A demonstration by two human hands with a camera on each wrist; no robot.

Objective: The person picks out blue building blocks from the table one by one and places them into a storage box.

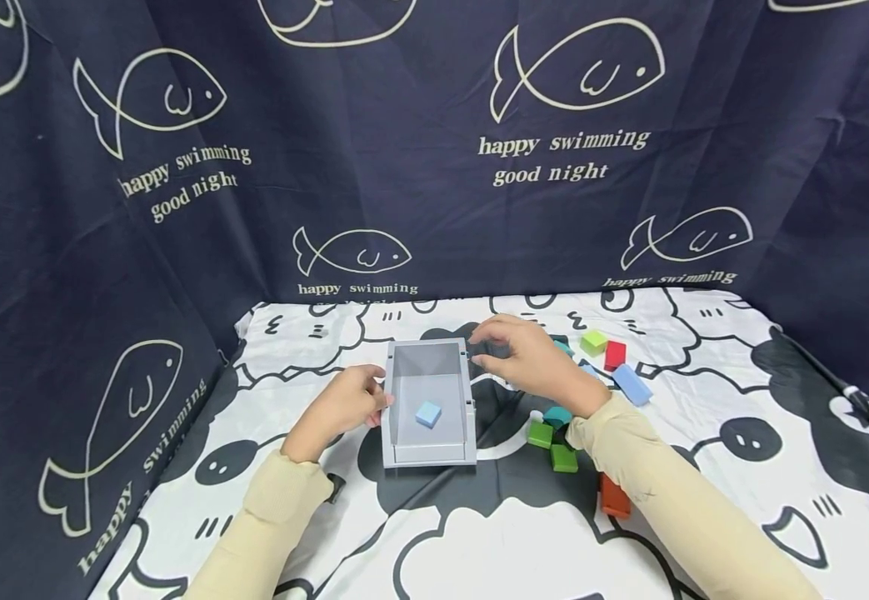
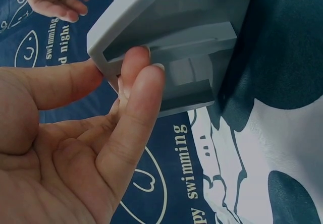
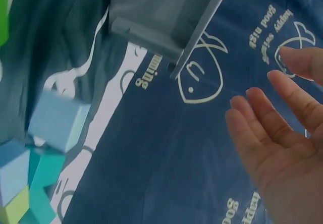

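Grey box: held at its left side.
Blue block: laid inside the box, on its floor.
Left hand: box's edge pinched in its grip.
Right hand: grip loose, held just beside the box.

I have the box near the middle of the bench, with one block inside on its floor, toward the near end. On my left, the left hand is at the box's left edge, its fingers touching it; the right hand is just beside the far right corner. Right of the box, a pair of blocks lies left of the right sleeve, which partly hides a nearer block. More blocks lie right of the right hand. Behind the bench hangs a curtain.
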